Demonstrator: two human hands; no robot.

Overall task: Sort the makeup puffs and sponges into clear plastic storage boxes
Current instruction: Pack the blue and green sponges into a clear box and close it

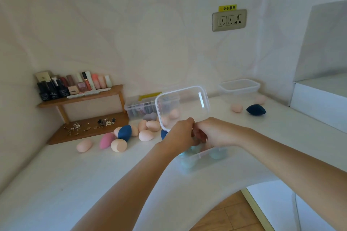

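Note:
My left hand point(179, 134) grips the lower edge of a clear plastic lid point(183, 106), which is held up on a tilt. My right hand point(213, 133) meets it there, fingers curled down over a clear box point(203, 156) that holds teal sponges point(216, 154). What the right fingers hold is hidden. Loose sponges lie to the left on the white table: a dark blue one point(124, 133), a pink one point(106, 140) and several peach ones point(118, 145). Further right lie a dark blue sponge point(255, 110) and a peach sponge point(237, 108).
An empty clear box point(239, 86) stands at the back right by the wall. A clear organizer with flat puffs point(139, 108) sits behind the sponge pile. A wooden shelf point(80, 97) with cosmetics and jewellery fills the back left corner. A white cabinet point(319, 103) borders the right.

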